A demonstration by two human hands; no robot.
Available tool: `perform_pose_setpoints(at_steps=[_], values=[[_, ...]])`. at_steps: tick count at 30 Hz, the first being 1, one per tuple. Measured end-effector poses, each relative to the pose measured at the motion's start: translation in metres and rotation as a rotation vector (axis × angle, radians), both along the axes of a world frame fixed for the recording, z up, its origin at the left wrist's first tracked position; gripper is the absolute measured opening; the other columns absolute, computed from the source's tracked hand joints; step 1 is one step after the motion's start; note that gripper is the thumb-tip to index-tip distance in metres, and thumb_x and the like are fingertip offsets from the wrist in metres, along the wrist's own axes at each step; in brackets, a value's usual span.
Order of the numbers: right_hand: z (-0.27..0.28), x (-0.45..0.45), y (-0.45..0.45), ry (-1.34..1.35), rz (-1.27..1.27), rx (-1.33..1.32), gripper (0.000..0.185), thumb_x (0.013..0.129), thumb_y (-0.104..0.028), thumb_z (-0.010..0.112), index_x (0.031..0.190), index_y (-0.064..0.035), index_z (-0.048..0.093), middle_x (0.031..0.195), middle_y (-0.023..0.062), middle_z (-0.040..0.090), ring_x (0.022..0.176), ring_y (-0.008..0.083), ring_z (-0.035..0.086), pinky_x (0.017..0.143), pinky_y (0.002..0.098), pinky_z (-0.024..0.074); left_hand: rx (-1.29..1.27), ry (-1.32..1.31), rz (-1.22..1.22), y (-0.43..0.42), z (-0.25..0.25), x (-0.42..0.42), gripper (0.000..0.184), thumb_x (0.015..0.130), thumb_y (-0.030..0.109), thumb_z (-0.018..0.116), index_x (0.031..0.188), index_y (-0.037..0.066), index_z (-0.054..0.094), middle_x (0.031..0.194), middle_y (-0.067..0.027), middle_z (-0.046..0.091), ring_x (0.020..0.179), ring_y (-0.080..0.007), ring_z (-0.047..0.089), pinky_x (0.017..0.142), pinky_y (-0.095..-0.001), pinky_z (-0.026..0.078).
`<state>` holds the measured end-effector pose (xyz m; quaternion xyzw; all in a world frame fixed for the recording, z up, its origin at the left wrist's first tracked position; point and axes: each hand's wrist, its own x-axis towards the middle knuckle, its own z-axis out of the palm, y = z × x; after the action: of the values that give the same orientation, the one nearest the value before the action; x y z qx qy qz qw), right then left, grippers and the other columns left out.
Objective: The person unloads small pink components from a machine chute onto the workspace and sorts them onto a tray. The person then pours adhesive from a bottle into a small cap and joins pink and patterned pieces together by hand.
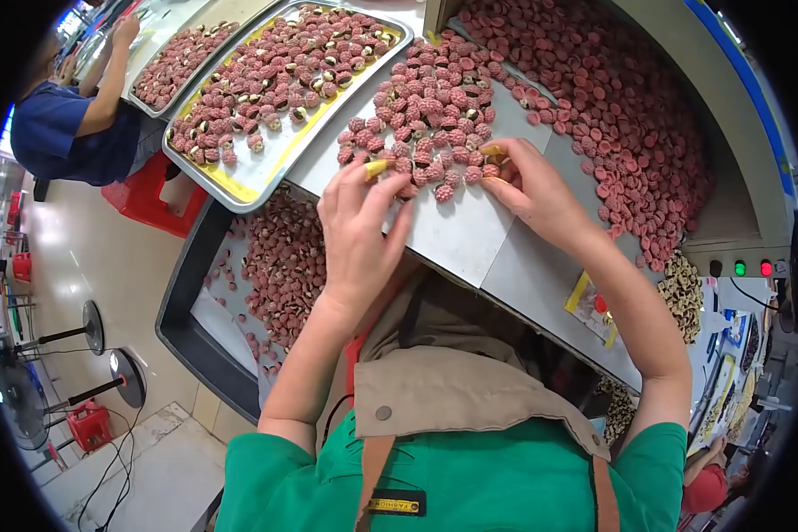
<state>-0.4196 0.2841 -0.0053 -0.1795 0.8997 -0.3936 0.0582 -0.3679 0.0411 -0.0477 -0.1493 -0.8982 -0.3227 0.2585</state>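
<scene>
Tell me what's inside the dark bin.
Piled bumpy pink pieces and a white sheet. The pieces hide whatever lies beneath them; the left forearm blocks part of the bin.

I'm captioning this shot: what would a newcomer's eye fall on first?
Likely the heap of pink cup-shaped pieces, upper right. Then the raspberry-shaped pieces on the grey tabletop, with the left hand and right hand flanking their near end, yellow covers on some fingertips. A metal tray of similar pieces lies upper left.

Over there, a co-worker in blue is right by a red stool; a pedestal fan stands near loose black cables, someone in red far opposite.
</scene>
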Motion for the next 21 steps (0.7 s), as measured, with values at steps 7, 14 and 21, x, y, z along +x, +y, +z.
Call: perform_pose_setpoints(at_steps=[7,14,21], values=[[-0.007,-0.001,-0.026,0.070,0.021,-0.081,0.032,0.091,-0.010,0.067,0.119,-0.0020,0.054,0.100,0.0098,0.056,0.083,0.0175,0.058,0.076,0.0302,0.0505,0.110,0.022,0.029,-0.016,-0.011,-0.003,0.033,0.085,0.004,0.071,0.118,0.008,0.067,0.126,-0.0152,0.055,0.126,-0.0343,0.046,0.107,-0.0424,0.036],[-0.009,0.002,-0.006,-0.157,-0.050,-0.274,0.027,0.100,-0.013,0.058,0.123,0.0006,0.052,0.111,0.0074,0.063,0.096,0.0119,0.062,0.080,0.0272,0.0506,0.050,0.098,-0.065,-0.003,0.000,0.010,0.044,0.077,0.008,0.077,0.120,0.012,0.066,0.126,-0.0131,0.055,0.127,-0.0338,0.046,0.108,-0.0438,0.035],[0.009,-0.001,0.007,-0.431,-0.153,-0.397,0.029,0.106,-0.022,0.048,0.126,-0.0018,0.055,0.115,0.0030,0.063,0.100,0.0084,0.063,0.081,0.0230,0.0473,-0.140,0.057,-0.172,0.021,0.009,-0.020,0.043,0.076,0.023,0.077,0.118,0.019,0.067,0.124,-0.0063,0.057,0.129,-0.0286,0.046,0.112,-0.0501,0.027]])
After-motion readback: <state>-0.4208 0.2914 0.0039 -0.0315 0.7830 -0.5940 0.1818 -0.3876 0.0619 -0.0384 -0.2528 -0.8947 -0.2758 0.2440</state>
